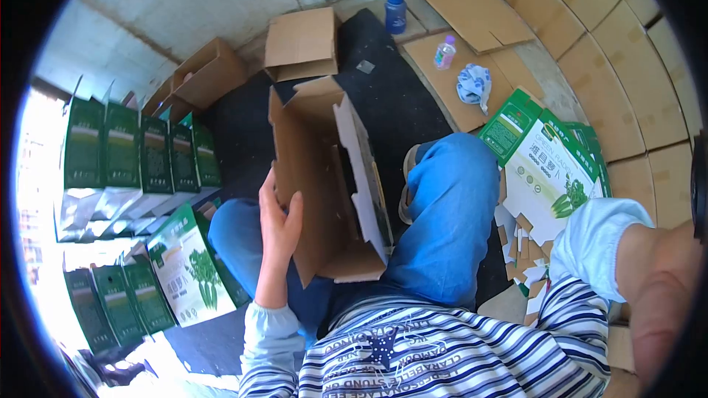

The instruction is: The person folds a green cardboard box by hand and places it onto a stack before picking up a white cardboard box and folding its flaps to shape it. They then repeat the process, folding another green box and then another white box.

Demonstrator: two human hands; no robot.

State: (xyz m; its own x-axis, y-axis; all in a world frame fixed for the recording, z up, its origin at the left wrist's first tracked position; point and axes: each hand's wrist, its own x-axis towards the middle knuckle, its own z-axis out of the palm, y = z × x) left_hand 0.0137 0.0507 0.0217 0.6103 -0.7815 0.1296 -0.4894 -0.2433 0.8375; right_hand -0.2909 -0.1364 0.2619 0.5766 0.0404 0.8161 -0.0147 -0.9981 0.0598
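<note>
An open cardboard box [306, 169] stands between my knees, its flaps up and its hollow inside facing me. My left hand [280, 221] grips its left wall, thumb on the inner side and fingers around the outside. One side of the box is pale, with a notched edge. Close to the camera at the far right is my right hand [667, 302], raised beside a pale sleeve. Its fingers are blurred and cut off by the view's edge, so what it holds does not show. Below it lie flat green-and-white printed cartons [549, 166].
Green printed cartons [122, 151] stand in rows at left, with another carton [193, 269] nearer me. Brown boxes [605, 74] are stacked along the right. A cardboard box [301, 43], blue bottle [395, 12], small clear bottle [445, 52] and crumpled bag [473, 86] sit toward the back.
</note>
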